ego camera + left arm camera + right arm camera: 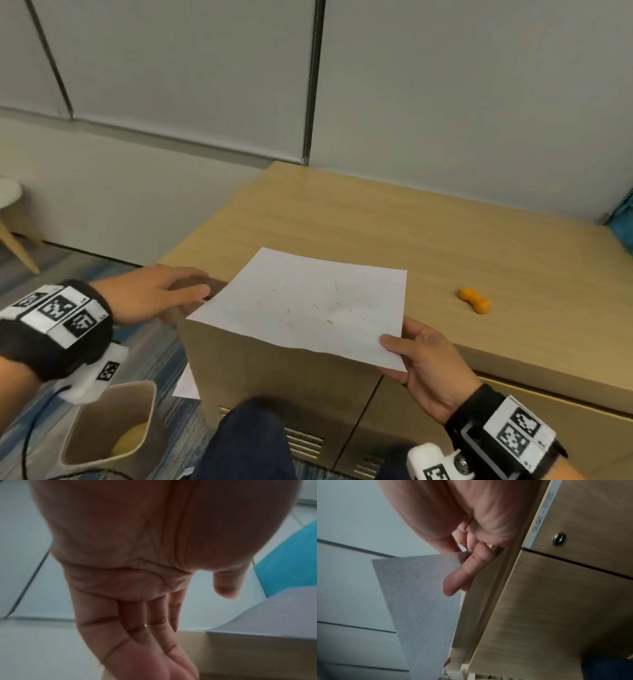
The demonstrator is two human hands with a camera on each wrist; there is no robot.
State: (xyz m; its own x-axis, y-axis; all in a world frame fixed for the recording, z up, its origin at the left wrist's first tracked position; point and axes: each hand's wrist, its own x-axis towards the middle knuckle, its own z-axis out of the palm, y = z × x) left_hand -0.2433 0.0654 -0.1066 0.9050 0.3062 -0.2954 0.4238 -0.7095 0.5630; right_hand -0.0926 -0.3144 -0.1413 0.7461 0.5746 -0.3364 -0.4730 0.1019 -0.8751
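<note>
Because the sheet of paper [301, 308] over the near corner of the cabinet [445, 240] is light, floppy and strewn with loose bits [329, 321], and your right hand [428, 373] pinches only its near right corner, bring your left hand [150, 294], fingers straight and empty, under the left edge.

A narrow white label strip [542, 511] on the light wooden cabinet [573, 601] carries blurred dark print, roughly "OLGC - 00", its last characters unclear. Black-and-white square code markers sit on the black left wristband [65, 308] and the black right wristband [517, 431]; their small corner digits are unreadable
</note>
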